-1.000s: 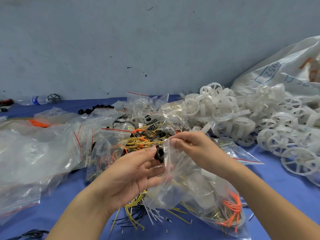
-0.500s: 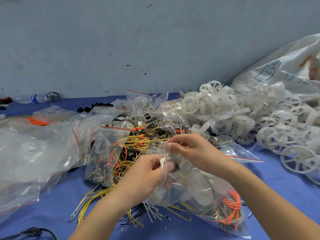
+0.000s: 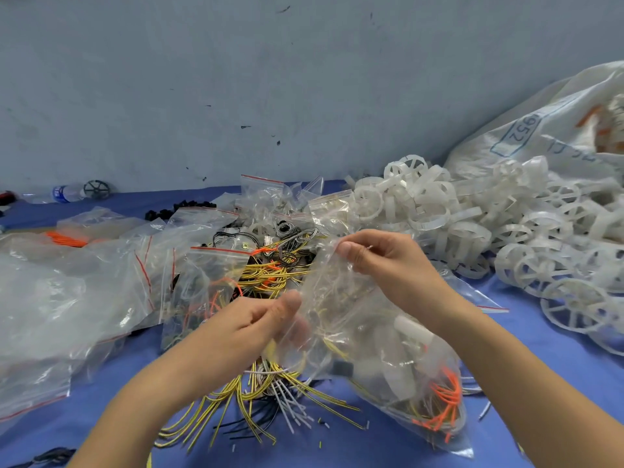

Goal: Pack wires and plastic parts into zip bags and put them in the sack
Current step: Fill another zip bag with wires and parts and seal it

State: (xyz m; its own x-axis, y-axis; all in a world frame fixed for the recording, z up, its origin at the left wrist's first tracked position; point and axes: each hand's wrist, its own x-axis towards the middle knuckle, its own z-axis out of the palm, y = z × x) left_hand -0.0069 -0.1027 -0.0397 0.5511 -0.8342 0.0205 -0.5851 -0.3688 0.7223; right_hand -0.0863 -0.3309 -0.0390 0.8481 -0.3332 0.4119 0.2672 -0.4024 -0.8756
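A clear zip bag [image 3: 381, 359] holding orange and yellow wires and white plastic parts lies tilted in front of me on the blue table [image 3: 526, 336]. My right hand [image 3: 388, 265] pinches the bag's upper rim. At the left side of the opening, my left hand [image 3: 250, 329] grips the plastic with thumb over curled fingers. Loose yellow, black and grey wires [image 3: 263, 410] fan out under my left hand. A pile of white plastic wheels [image 3: 489, 224] lies at the right, and the white sack [image 3: 553, 130] leans behind it.
Several filled and empty zip bags [image 3: 202, 285] with red strips cover the left and middle of the table. A tangle of yellow and black wires [image 3: 277, 265] sits behind my hands. A water bottle [image 3: 66, 193] and a black wheel [image 3: 97, 189] lie by the wall.
My left hand put a small black part into the bag, then drew back to the left and took hold of the bag's rim. The right hand kept holding the top edge.
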